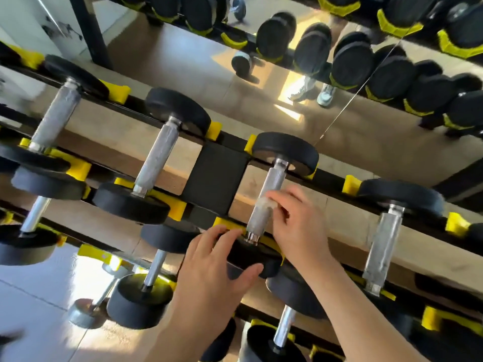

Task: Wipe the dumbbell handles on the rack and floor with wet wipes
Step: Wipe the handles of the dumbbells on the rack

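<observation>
A black dumbbell with a knurled steel handle point(271, 186) lies across the top tier of the black and yellow rack point(214, 178), in the middle of the view. My right hand point(298, 220) presses a small pale wet wipe point(266, 203) around the middle of that handle. My left hand point(219, 267) grips the near black head point(251, 257) of the same dumbbell, fingers over its rim. Other dumbbells rest on the same tier to the left point(156, 158) and right point(384, 246).
Lower tiers hold more dumbbells point(146, 288). A small grey dumbbell point(88, 309) lies on the tiled floor at lower left. A wall mirror point(287, 100) behind the rack reflects the rack, dumbbells and a person's shoes.
</observation>
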The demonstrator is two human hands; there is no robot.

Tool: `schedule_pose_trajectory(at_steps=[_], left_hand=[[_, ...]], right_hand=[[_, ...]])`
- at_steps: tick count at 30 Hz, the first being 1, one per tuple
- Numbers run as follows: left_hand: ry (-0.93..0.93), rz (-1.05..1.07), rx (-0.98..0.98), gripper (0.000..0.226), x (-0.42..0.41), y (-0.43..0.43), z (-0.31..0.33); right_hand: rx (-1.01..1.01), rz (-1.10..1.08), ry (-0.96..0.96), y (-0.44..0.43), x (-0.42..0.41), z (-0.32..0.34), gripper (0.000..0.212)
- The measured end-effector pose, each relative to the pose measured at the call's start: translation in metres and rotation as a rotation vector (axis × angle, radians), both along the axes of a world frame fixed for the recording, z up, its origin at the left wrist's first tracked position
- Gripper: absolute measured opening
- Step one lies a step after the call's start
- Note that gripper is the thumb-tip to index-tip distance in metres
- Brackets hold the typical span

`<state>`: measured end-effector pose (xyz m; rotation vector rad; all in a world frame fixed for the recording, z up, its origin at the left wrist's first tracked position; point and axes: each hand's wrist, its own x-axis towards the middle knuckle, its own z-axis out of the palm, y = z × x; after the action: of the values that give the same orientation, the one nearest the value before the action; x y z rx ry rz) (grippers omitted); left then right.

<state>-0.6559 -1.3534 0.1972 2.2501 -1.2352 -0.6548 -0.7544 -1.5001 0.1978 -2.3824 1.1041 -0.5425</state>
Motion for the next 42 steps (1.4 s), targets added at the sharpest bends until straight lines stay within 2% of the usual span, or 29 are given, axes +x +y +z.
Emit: schedule_pose_trajectory(at_steps=[2, 6, 10, 12, 15, 17, 19, 21, 23, 25, 28, 29, 33, 37, 40, 42], left_hand=[[-0.027, 0.05, -0.067, 0.067, -0.001, 0.0, -0.008], [-0.092, 0.087, -0.204, 0.067, -0.002, 0.001, -0.018], [-0.126, 0.123, -0.301, 0.071, -0.003, -0.001, -0.018], [-0.094, 0.161, -0.321, 0.076, -0.007, -0.002, -0.01], [-0.093, 0.202, -0.318, 0.081, -0.02, -0.005, -0.003], [-0.144, 0.204, -0.324, 0.08, -0.025, -0.001, -0.01], [-0.107, 0.217, -0.326, 0.077, -0.023, -0.001, -0.018], [-0.086, 0.226, -0.322, 0.075, -0.021, -0.001, -0.019], [-0.098, 0.217, -0.316, 0.074, -0.021, -0.001, -0.018], [-0.129, 0.199, -0.293, 0.073, -0.02, -0.003, -0.016], [-0.171, 0.155, -0.254, 0.072, -0.015, -0.004, -0.016], [-0.176, 0.131, -0.248, 0.071, -0.013, -0.005, -0.016], [-0.193, 0.074, -0.245, 0.065, -0.008, -0.008, -0.017], [-0.13, 0.064, -0.21, 0.061, -0.003, -0.011, -0.021], [-0.118, 0.065, -0.213, 0.057, 0.003, -0.015, -0.021], [-0.133, 0.049, -0.218, 0.053, 0.004, -0.018, -0.02]], right_hand=[[-0.044, -0.003, -0.025, -0.008, 0.001, -0.004, 0.024], [0.072, 0.145, -0.028, -0.001, -0.01, -0.007, 0.03], [0.002, 0.192, -0.034, -0.008, -0.005, -0.005, 0.023], [0.081, 0.258, 0.018, -0.005, -0.004, 0.001, 0.018], [0.147, 0.442, 0.086, 0.002, -0.011, 0.006, 0.013], [-0.047, 0.414, 0.067, -0.012, -0.005, -0.001, 0.009], [-0.19, 0.252, -0.043, -0.037, 0.009, -0.002, 0.007], [-0.129, 0.233, -0.05, -0.036, 0.007, -0.003, 0.006], [-0.021, 0.393, 0.036, -0.01, -0.007, -0.006, 0.007], [0.005, 0.482, 0.058, -0.005, -0.012, -0.006, 0.011], [-0.166, 0.271, -0.042, -0.04, 0.003, -0.003, 0.008], [-0.16, 0.226, -0.052, -0.04, 0.005, -0.003, 0.007], [-0.063, 0.427, 0.067, -0.004, -0.005, -0.009, 0.01], [-0.172, 0.232, -0.033, -0.034, 0.005, -0.007, 0.005], [-0.007, 0.374, 0.041, -0.004, -0.002, -0.009, 0.007], [-0.029, 0.431, 0.054, -0.011, -0.003, -0.008, 0.009]])
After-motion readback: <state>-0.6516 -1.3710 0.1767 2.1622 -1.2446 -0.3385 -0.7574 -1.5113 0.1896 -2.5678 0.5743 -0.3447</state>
